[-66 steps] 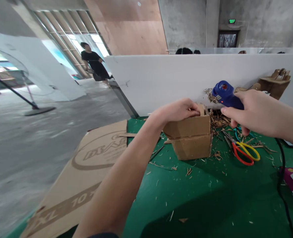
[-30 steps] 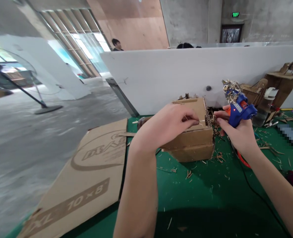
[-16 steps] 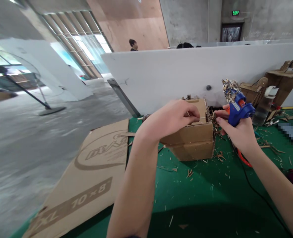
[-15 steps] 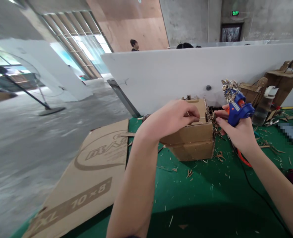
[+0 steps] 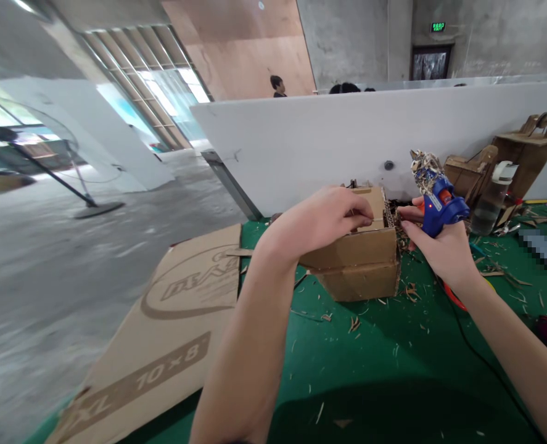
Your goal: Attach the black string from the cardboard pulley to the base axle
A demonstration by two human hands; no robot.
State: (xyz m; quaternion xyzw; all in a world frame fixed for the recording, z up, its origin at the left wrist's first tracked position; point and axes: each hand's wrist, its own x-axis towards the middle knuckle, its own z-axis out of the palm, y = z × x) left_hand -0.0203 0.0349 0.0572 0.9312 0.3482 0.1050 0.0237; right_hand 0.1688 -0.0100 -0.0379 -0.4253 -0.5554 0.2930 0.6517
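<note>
A brown cardboard box (image 5: pixel 361 271) stands on the green tabletop, its corrugated edges showing at the right. My left hand (image 5: pixel 331 219) bends over its front wall, fingers curled together at the top; whatever the fingertips pinch is hidden. My right hand (image 5: pixel 446 250) holds a blue hot glue gun (image 5: pixel 444 206) at the box's right side. Stringy dried glue and scraps cover the gun's front end, which points up and away, and a small red light glows on its body. The right thumb and forefinger reach to the box's right edge, partly hidden.
A large printed cardboard sheet (image 5: pixel 176 308) lies at left. Behind the box stands a white partition (image 5: pixel 310 148). To the right are a clear bottle (image 5: pixel 490 197), cardboard models (image 5: pixel 525 154) and a blurred-out flat object (image 5: pixel 544 250). Cardboard shavings litter the green table (image 5: pixel 370 370).
The glue gun and my right hand have shifted slightly left, closer to the box. My left hand stays in place on the box. A person beyond the partition has moved right.
</note>
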